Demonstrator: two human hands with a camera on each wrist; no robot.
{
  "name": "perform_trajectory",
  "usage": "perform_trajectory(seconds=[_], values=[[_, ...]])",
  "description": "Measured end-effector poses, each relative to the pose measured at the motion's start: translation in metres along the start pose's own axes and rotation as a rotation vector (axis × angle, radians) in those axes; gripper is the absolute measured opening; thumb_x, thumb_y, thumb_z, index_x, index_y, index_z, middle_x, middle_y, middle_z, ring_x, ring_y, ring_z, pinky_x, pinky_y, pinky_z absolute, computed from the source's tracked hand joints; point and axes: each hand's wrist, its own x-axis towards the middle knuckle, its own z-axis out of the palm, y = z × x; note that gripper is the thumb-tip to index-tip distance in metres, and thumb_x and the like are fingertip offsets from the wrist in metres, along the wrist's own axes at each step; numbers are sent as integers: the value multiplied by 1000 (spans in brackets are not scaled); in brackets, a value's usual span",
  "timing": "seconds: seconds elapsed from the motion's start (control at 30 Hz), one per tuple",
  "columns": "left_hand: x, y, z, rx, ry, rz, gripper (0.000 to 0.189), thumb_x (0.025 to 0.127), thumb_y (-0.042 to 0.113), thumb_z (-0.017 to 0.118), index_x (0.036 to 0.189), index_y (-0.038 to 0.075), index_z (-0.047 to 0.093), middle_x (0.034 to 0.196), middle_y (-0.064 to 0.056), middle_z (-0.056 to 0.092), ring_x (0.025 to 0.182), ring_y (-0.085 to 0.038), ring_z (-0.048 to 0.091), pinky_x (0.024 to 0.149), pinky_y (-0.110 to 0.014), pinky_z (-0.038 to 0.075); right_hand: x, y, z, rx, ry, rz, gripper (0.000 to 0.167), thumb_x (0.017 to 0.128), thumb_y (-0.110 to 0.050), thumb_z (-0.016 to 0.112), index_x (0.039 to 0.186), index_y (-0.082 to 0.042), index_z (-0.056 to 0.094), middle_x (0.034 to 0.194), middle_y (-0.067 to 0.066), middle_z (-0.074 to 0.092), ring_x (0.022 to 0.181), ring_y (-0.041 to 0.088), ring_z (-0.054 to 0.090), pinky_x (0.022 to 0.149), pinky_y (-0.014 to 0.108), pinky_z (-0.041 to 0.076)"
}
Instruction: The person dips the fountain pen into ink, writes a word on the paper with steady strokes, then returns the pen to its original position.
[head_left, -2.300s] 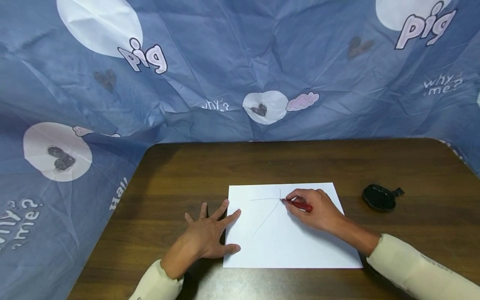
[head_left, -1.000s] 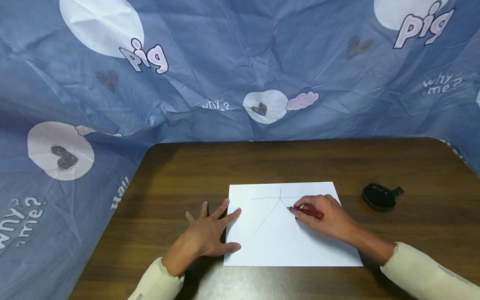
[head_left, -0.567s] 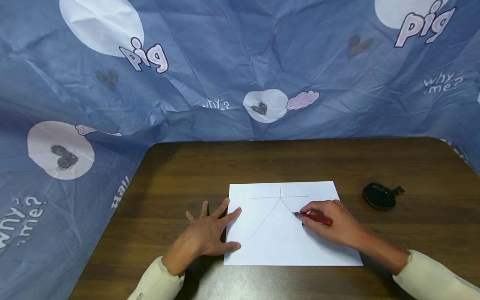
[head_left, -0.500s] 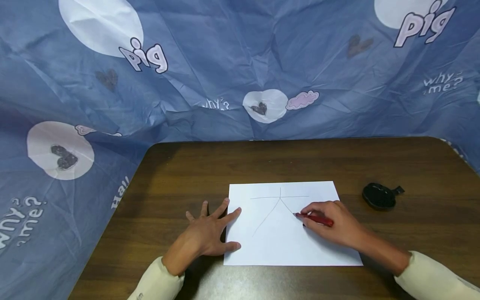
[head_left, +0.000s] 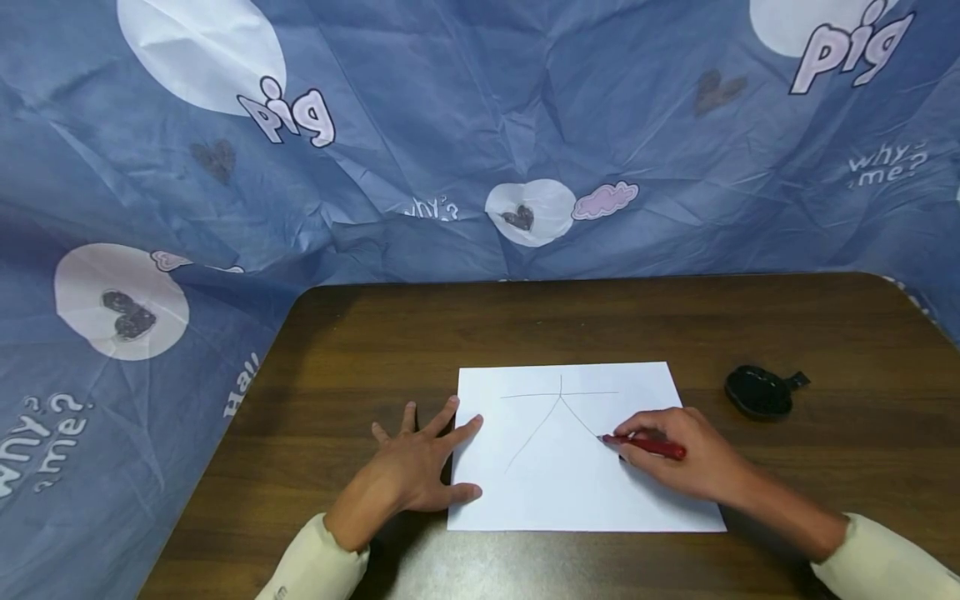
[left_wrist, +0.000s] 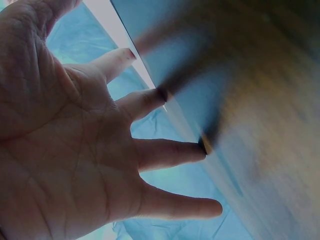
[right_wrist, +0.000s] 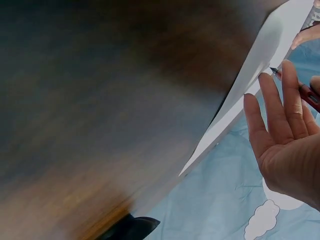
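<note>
A white sheet of paper (head_left: 555, 492) lies on the wooden table, with thin dark pen lines on it: a short upright stroke, a level line across it and two slanting strokes below. My right hand (head_left: 686, 454) pinches a red pen (head_left: 652, 446), its tip on the paper at the lower end of the right slanting stroke. In the right wrist view the red pen (right_wrist: 309, 96) shows partly behind the fingers. My left hand (head_left: 412, 471) lies with fingers spread over the sheet's left edge, thumb and index fingertip on the paper. The left wrist view shows its palm (left_wrist: 65, 160).
A small black pan-shaped dish (head_left: 759, 393) with a short handle stands right of the paper. The brown wooden table (head_left: 390, 342) ends at a blue printed cloth (head_left: 420, 100) hanging behind and to the left.
My right hand has moved right and toward me with the pen. The level line now reaches further right, and a right slanting stroke has appeared and lengthened. The left hand stays put.
</note>
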Motion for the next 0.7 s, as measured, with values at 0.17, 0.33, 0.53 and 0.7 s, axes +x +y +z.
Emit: perform_trajectory(seconds=[0.17, 0.33, 0.53, 0.7], values=[[-1, 0, -1, -2, -1, 4, 87, 82, 70, 65, 156, 40, 30, 166, -1, 17, 141, -60, 17, 91, -87, 17, -5, 4, -2, 12, 13, -15, 17, 88, -20, 78, 104, -15, 77, 100, -6, 74, 88, 8, 65, 77, 28, 55], [-1, 1, 0, -1, 0, 3, 88, 82, 69, 66, 156, 39, 30, 166, -1, 17, 141, -60, 17, 91, -87, 17, -12, 7, -6, 15, 5, -10, 17, 88, -22, 78, 105, -17, 77, 101, -8, 74, 89, 8, 65, 77, 27, 54], [-1, 1, 0, -4, -2, 2, 88, 82, 69, 66, 156, 40, 30, 166, -1, 16, 141, -60, 17, 92, -87, 17, -24, 11, -12, 44, -20, 30, 18, 89, -24, 77, 105, -17, 77, 102, -10, 73, 89, 7, 64, 77, 26, 53], [0, -1, 1, -12, -6, 0, 87, 82, 69, 66, 156, 40, 30, 166, -1, 16, 141, -60, 16, 92, -87, 16, -31, 14, -17, 70, -40, 29, 19, 90, -25, 76, 107, -17, 77, 102, -9, 73, 88, 8, 64, 76, 27, 53]])
